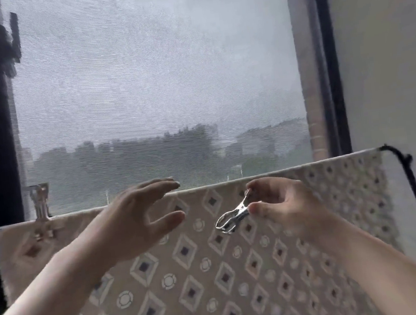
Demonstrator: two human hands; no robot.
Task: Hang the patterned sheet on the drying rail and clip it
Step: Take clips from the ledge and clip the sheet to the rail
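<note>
Hanging 1 sheet (217, 287), 1 fastened clip (40, 204), 1 clip (232, 217) in right hand (286, 205)

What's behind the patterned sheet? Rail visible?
Behind the patterned sheet, above its top edge, a mesh window screen and hazy buildings show. The rail is covered by the sheet's fold; a metal clip grips that edge at left.

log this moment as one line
patterned sheet: hung | first metal clip: on sheet's left end | right hand: pinches second metal clip | left hand: open, by top edge
</note>
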